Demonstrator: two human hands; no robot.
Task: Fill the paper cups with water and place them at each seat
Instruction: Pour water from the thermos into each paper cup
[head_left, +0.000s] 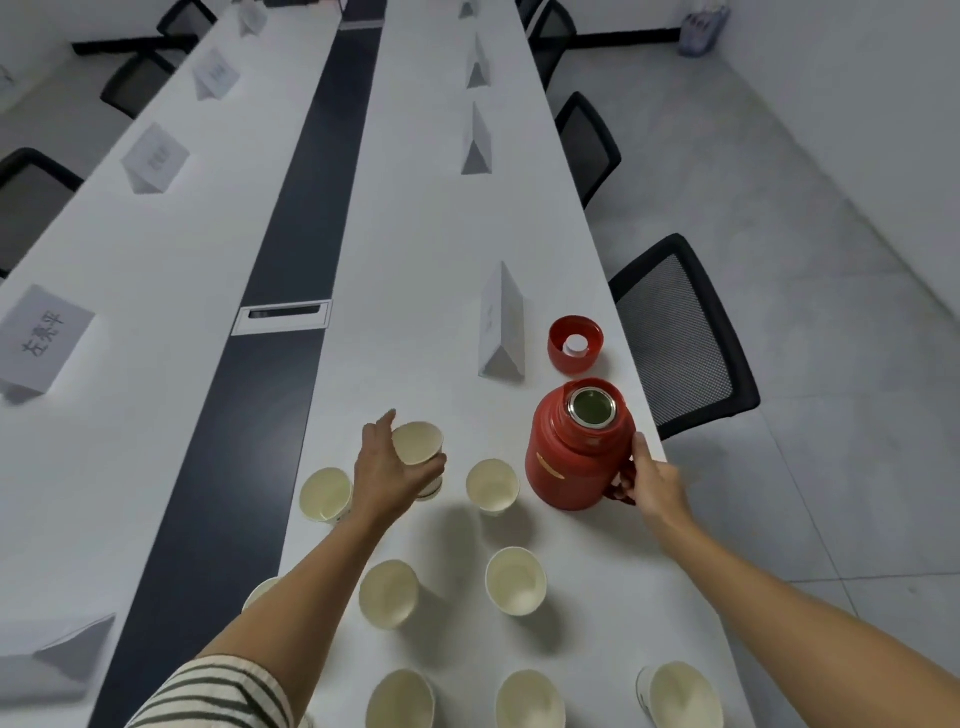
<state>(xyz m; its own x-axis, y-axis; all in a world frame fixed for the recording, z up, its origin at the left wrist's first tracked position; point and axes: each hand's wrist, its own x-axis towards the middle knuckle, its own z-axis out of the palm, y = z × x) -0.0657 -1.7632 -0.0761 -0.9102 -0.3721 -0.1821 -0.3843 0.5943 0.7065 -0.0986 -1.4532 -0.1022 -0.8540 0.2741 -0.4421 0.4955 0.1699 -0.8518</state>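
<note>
The left hand (395, 467) is curling around a tilted cream paper cup (418, 446) above the white bench (415, 291); the right hand (655, 480) is gripping the handle of the red open-mouthed thermos flask (576, 452) standing near the bench's right edge.

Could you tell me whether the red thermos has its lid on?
No, the red thermos stands uncapped, its red lid lying apart on the table.

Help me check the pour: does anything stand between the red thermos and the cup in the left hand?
Yes: another paper cup stands on the table between the red thermos and the held cup in the left hand. The thermos mouth is uncapped.
</note>
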